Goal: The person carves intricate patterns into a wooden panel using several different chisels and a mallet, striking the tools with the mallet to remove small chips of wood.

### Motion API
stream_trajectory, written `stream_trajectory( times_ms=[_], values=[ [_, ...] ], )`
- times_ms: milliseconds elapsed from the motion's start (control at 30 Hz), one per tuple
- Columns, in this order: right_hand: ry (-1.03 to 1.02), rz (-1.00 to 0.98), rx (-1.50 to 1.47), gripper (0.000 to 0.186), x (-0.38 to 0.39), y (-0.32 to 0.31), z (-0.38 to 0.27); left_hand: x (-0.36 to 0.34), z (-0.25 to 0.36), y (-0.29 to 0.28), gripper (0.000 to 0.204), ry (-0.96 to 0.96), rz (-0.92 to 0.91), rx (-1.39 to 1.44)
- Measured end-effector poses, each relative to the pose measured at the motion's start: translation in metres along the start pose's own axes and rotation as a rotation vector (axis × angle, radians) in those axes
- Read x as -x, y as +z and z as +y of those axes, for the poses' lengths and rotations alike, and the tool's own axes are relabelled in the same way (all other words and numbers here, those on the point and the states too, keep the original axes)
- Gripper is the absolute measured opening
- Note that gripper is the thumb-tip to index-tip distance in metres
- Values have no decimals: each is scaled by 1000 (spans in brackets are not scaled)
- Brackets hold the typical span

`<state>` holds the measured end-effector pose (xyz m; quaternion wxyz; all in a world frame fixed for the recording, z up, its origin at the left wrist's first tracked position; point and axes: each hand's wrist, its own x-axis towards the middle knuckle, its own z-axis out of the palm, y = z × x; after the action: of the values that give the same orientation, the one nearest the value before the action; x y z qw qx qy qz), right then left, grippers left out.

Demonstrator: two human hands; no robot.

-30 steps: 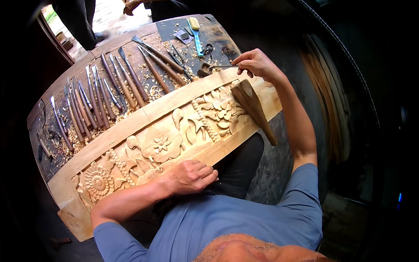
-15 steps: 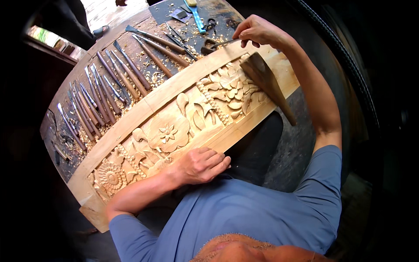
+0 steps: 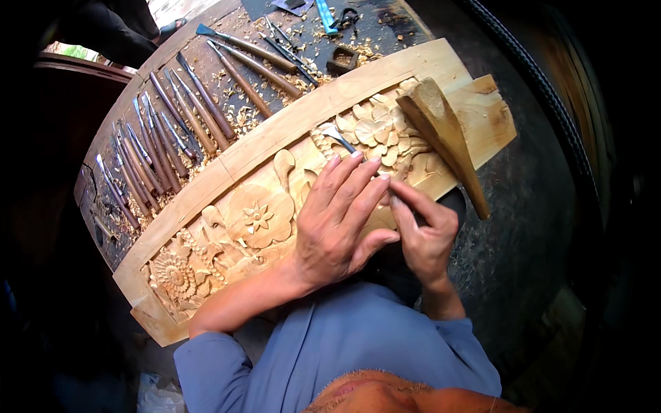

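Where a workbench is fronted by a carved wooden panel, a chisel is gripped

Where the workbench's near side is covered, the panel is set aslant, its blossoms and leaves framed by a plain border. Across its right-hand part a wooden mallet is laid, handle projecting past the near edge. By the left hand, palm down with fingers outstretched and thumb apart, the chisel's shaft is covered; by the right hand, its handle is pinched between thumb and curled fingers. The blade is directed at a beaded strip; whether wood is touched cannot be told. Beyond the panel, wooden-handled chisels are ranged, wood shavings scattered among them.
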<state>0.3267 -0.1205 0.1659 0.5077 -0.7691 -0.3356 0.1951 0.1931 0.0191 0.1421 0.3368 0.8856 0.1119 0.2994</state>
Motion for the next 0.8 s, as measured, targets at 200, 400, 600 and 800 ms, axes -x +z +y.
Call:
stream_trajectory(
  times_ms=[200, 400, 600, 800],
  values=[
    [-57, -71, 23, 24, 7, 12, 9, 1, -27, 17, 82, 20, -66, -36],
    [-79, -165, 85, 24, 0, 19, 0, -4, -40, 16, 88, -88, -86, 148],
    [-153, -255, 167, 26, -13, 13, -3, -5, -39, 15, 87, -108, -73, 151],
    [-167, -292, 179, 24, -21, 12, -11, -5, -44, 16, 79, -88, -70, 174]
  ],
)
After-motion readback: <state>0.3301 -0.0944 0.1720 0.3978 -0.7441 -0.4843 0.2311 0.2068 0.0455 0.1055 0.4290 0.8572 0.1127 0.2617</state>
